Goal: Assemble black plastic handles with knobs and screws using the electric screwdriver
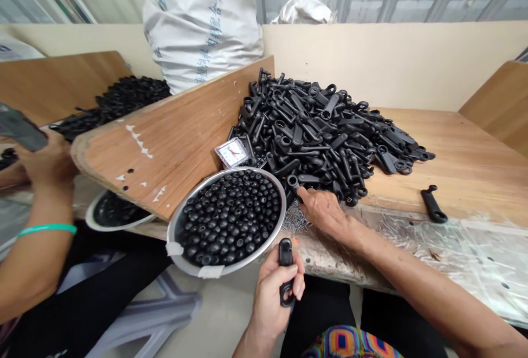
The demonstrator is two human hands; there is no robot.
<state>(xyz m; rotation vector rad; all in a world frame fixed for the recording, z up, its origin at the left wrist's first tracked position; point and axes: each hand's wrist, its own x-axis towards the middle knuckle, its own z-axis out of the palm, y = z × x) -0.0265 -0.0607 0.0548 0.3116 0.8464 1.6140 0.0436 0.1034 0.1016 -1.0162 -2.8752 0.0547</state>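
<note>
My left hand (274,286) is closed round a black plastic crank handle (286,256), held upright below the rim of the bowl, its ring end down. My right hand (324,209) is at the front edge of a big heap of black crank handles (313,132), over a scatter of small metal screws (295,218). Its fingers are bent together and partly hidden, so what they hold, if anything, does not show. Between my hands and the wooden divider stands a metal bowl (284,220) full of round black knobs (231,218).
One loose crank handle (433,204) lies on the right of the bench. A small square clock (232,153) leans behind the bowl by the wooden divider (165,143). Left of it, a co-worker's hand (49,160) holds a dark tool. A white sack (206,22) stands behind.
</note>
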